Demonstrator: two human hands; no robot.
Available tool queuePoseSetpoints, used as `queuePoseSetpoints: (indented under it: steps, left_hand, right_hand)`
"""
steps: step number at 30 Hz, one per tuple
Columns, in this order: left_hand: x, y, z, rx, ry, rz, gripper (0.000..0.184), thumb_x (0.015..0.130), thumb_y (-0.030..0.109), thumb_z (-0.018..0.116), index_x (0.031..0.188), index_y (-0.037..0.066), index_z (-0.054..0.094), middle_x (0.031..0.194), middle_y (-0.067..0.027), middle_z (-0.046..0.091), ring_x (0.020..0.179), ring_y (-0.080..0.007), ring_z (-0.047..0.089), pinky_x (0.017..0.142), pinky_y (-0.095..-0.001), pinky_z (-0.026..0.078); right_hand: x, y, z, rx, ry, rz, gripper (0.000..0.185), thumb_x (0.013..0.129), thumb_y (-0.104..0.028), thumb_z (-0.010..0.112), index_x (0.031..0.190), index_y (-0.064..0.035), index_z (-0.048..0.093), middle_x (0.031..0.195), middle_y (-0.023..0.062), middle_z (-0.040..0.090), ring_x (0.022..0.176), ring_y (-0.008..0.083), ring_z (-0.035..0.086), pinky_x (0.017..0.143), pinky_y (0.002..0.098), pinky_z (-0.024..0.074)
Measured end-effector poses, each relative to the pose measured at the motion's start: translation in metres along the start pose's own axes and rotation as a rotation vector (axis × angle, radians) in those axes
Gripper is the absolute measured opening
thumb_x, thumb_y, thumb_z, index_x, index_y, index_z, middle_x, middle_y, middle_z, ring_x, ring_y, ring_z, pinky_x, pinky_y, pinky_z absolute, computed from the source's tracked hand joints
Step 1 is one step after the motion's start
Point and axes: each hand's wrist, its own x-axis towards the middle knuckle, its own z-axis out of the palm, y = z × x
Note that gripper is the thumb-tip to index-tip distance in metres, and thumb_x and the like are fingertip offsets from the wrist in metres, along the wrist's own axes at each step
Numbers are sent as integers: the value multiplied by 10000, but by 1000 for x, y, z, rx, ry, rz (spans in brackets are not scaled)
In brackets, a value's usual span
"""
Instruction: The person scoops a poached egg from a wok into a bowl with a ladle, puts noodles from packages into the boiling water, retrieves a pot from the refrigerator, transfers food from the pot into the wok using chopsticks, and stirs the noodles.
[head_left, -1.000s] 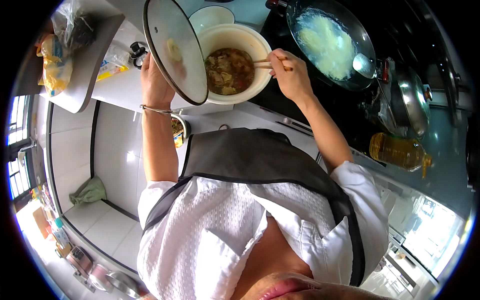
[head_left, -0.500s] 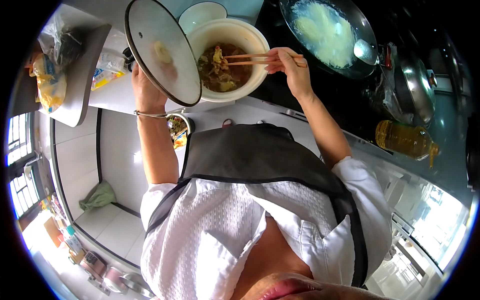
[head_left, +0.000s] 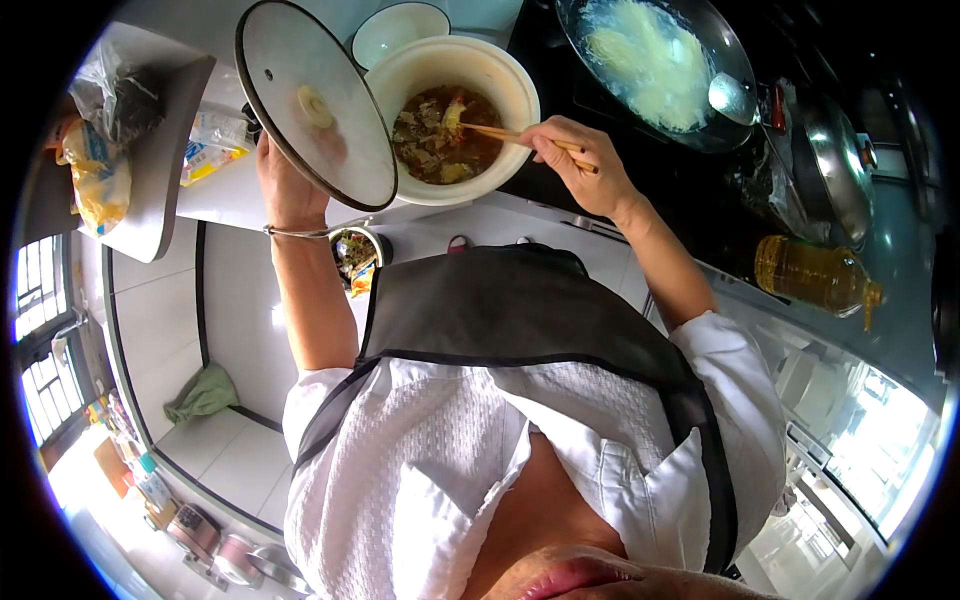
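Observation:
My left hand holds a glass lid tilted up at the left of the cream pot; the lid hides part of the fingers. Wooden chopsticks are gripped in my right hand, just right of the pot. Their tips are in the pot at a yellowish piece of food, among brown broth and meat.
A wok with whitish food and a ladle sits at upper right. Near it are a metal lid and an oil bottle. A white bowl stands behind the pot; a bin is below.
The chopsticks have come closer together, and the food between them sits lower, in the broth. The lid and my left hand have shifted left in view.

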Motion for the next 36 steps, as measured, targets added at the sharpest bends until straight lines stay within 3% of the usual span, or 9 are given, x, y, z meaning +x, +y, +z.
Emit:
queuePoseSetpoints:
  steps: [3, 8, 12, 14, 15, 17, 25, 30, 36]
  left_hand:
    - [0, 2, -2, -61, 6, -6, 379, 855, 329, 513, 1155, 100, 474, 999, -87, 524, 826, -204, 530, 633, -289, 446]
    - [0, 3, -13, -92, -76, 14, 339, 828, 139, 565, 1148, 77, 474, 984, -102, 523, 817, -216, 535, 616, -294, 439]
    - [-4, 6, -12, -105, -78, 38, 342, 806, 63, 566, 1136, 60, 475, 974, -107, 520, 809, -219, 533, 607, -293, 432]
    - [-8, 9, -6, -138, -80, 33, 330, 804, 52, 557, 1124, 52, 475, 959, -100, 517, 792, -218, 528, 600, -291, 426]
    - [-8, 9, -6, -139, -79, 35, 330, 804, 52, 557, 1124, 52, 475, 959, -100, 517, 792, -218, 528, 600, -291, 426]
    - [-8, 8, -7, -109, -159, 87, 273, 912, 283, 483, 1005, 33, 541, 881, -69, 593, 694, -157, 575, 570, -286, 495]
    - [-11, 13, -7, -160, -70, 94, 290, 916, 260, 476, 1060, 14, 527, 913, -65, 597, 763, -156, 584, 636, -278, 505]
    - [-10, 13, -13, -155, -150, 105, 303, 917, 264, 475, 1074, 10, 519, 922, -69, 595, 774, -158, 586, 633, -281, 507]
    - [-9, 14, -9, -184, -86, 85, 305, 916, 268, 476, 1082, 15, 515, 905, -67, 595, 747, -158, 583, 616, -278, 505]
  right_hand:
    - [0, 10, 3, 68, 82, 43, 165, 897, -144, 500, 919, -6, 587, 850, 85, 613, 719, 176, 607, 628, 245, 482]
    - [-1, 4, 7, 173, 161, 171, 242, 940, -227, 431, 928, -24, 562, 821, 21, 561, 684, 74, 554, 572, 183, 416]
    - [5, 4, 12, 196, 112, 147, 228, 935, -204, 443, 931, -10, 563, 836, 25, 552, 695, 85, 554, 592, 195, 428]
    - [11, 10, 20, 142, -24, 84, 211, 928, -180, 458, 942, 4, 561, 845, 32, 544, 705, 96, 552, 625, 213, 444]
    - [14, 15, 24, 141, -26, 83, 211, 928, -180, 458, 942, 4, 561, 845, 32, 544, 705, 96, 552, 625, 213, 444]
    - [18, 27, 32, 85, -42, 43, 196, 925, -154, 462, 947, 16, 556, 837, 40, 545, 709, 103, 553, 661, 225, 454]
    - [6, 37, 15, 417, 179, 195, 275, 952, -204, 388, 891, 15, 542, 811, 60, 582, 707, 107, 581, 660, 230, 474]
    - [-9, 45, 12, 627, 294, 284, 267, 941, -214, 401, 924, 16, 536, 827, 130, 606, 699, 202, 614, 652, 286, 498]
    - [-28, 49, 16, 964, 506, 424, 246, 924, -229, 432, 930, -11, 545, 836, 152, 622, 716, 237, 630, 653, 325, 517]
